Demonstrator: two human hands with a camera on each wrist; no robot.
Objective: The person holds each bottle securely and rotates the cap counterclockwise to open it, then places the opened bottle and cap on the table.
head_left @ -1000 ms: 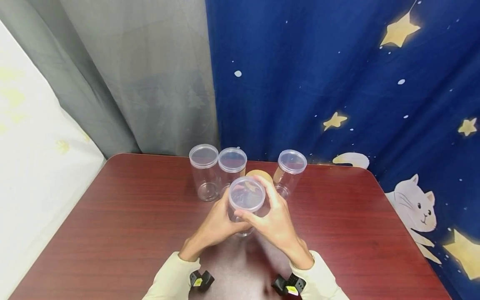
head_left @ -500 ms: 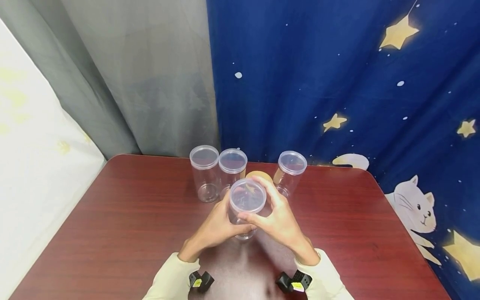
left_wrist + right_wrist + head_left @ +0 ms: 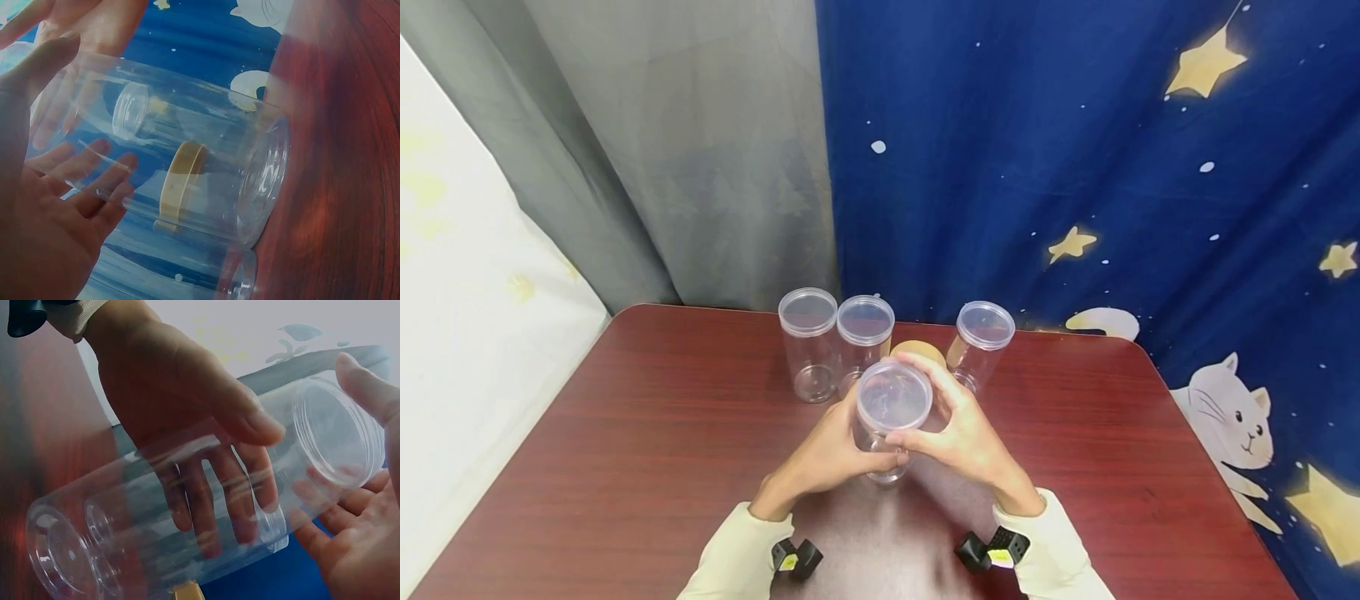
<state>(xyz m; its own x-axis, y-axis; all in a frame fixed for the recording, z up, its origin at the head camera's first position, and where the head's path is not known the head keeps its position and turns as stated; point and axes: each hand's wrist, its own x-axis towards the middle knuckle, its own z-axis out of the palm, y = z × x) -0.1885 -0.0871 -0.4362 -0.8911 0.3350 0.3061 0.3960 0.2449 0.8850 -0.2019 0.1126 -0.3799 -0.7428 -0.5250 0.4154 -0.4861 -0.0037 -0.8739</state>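
Between both hands is a clear plastic jar [image 3: 886, 402] with a translucent screw lid [image 3: 895, 395], its base low over the red-brown table [image 3: 647, 433]. My left hand [image 3: 823, 452] grips the jar's body from the left, thumb in front and fingers round the far side, seen through the wall in the right wrist view. My right hand [image 3: 964, 435] holds the lid's edge from the right, thumb at the near rim and fingers at the far rim. In the right wrist view the lid end of the jar [image 3: 337, 434] lies between the right thumb and fingers [image 3: 331, 515].
Behind the held jar, two clear lidded jars stand side by side, the left one [image 3: 808, 350] and the middle one [image 3: 863, 325]. Another clear jar [image 3: 985, 329] is at the right. A tan round lid [image 3: 917, 348] shows between them. Curtains [image 3: 925, 167] hang behind the table.
My right thumb has shifted rightward along the lid's near rim, and the right wrist has swung outward. The jar has come slightly nearer. My left hand keeps its grip on the body.
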